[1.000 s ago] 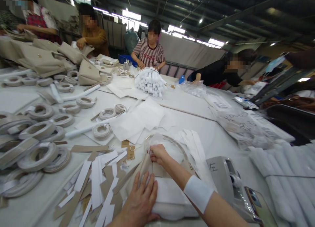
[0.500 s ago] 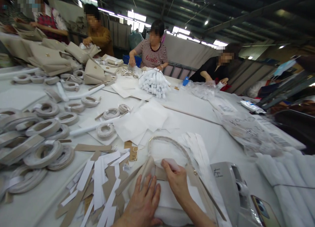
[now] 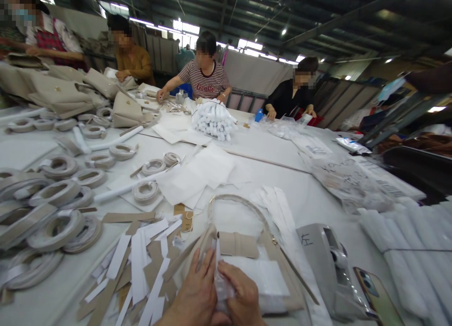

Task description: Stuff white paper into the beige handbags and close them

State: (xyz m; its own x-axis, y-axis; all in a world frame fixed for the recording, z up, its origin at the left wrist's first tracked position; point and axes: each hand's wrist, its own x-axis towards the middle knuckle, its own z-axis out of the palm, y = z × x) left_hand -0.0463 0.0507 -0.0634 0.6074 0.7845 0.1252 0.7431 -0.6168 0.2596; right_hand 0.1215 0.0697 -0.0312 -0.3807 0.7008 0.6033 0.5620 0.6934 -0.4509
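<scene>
A beige handbag (image 3: 294, 288) lies on the table below me, its curved handle (image 3: 243, 199) pointing away. White wrapping (image 3: 264, 272) covers much of its front, and a beige tab (image 3: 238, 244) shows above that. My left hand (image 3: 197, 286) rests along the bag's left side with its fingers stretched out. Close beside it, my right hand (image 3: 242, 288) is closed, thumb and fingers pinching translucent plastic film (image 3: 221, 284) at the bag's left part. Its lower fingers and part of the film are hidden.
Paper and beige strips (image 3: 141, 260) lie left of the bag, near coiled straps (image 3: 56, 229). A grey tape dispenser (image 3: 326, 264) and a phone (image 3: 377, 288) stand right. White rolls (image 3: 399, 250) lie beyond. Several people sit across the table, one in a striped shirt (image 3: 208, 81).
My right hand has moved down and toward my left hand, uncovering the beige tab. My left hand's fingers have drawn closer together. The whole view has shifted slightly.
</scene>
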